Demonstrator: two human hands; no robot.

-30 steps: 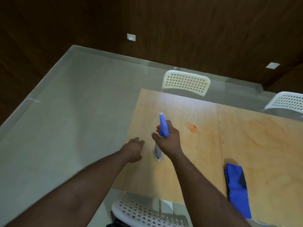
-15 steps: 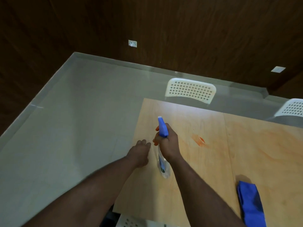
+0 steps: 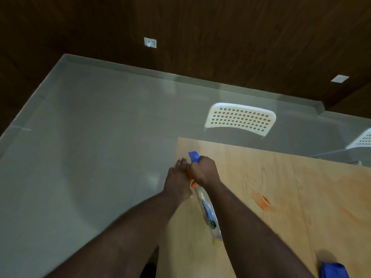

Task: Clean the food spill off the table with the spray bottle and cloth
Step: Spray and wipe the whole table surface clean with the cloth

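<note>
gripping the spray bottle [image 3: 206,209] by its blue head, the right hand [image 3: 202,171] has its fingers curled round it, holding it tilted above the wooden table [image 3: 251,197]. the left hand [image 3: 176,182] lies close beside it, fingers loosely straight. an orange spill [image 3: 262,202] stains the table to the right; the blue cloth [image 3: 333,270] sits at the near corner. the bottle's label is too blurred to read.
</note>
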